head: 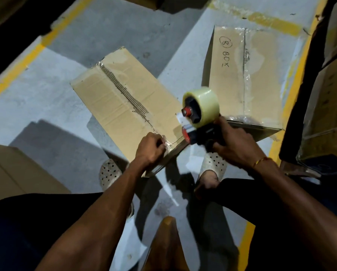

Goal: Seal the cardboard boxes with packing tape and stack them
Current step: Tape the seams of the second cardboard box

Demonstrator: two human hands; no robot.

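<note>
While the left hand [151,147] presses the box [124,98] edge, the right hand [235,143] holds the dispenser [198,116].

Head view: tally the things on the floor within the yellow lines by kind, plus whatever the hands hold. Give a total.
Closed cardboard boxes: 2, the box being taped and the box marked "8 BOX"
Tape dispensers: 1, the tape dispenser gripped by the right hand; the left hand presses the tape end onto the near box
Total: 3
</note>
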